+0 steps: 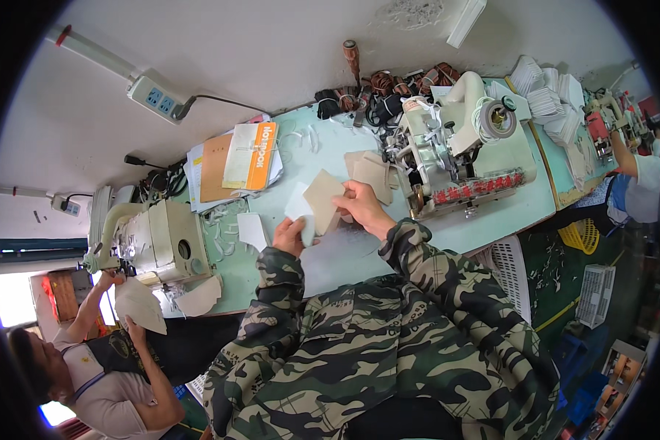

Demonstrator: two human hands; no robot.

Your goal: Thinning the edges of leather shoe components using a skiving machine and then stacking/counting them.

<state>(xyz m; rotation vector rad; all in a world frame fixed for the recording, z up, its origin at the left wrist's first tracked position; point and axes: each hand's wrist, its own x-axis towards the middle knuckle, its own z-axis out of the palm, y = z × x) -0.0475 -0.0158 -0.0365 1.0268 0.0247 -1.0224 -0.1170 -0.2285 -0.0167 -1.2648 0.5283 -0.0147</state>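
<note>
Over the pale green table, my left hand (289, 236) pinches a small white cut piece (299, 205) of thin sheet material. My right hand (364, 208) grips the edge of a beige cut piece (323, 196) between thumb and fingers. The two pieces meet side by side and partly overlap, the beige one tilted with a corner upward. Behind my right hand lies a loose stack of beige pieces (370, 173). Left of my left hand, a separate white piece (251, 229) rests on the table.
A sewing machine (462, 154) stands to the right, with bundled straps (389, 95) behind it. A notebook (251, 158) lies on papers at the back left. At the left, a co-worker (103, 374) holds a pale panel at another machine (158, 242). White stacks (550, 103) stand far right.
</note>
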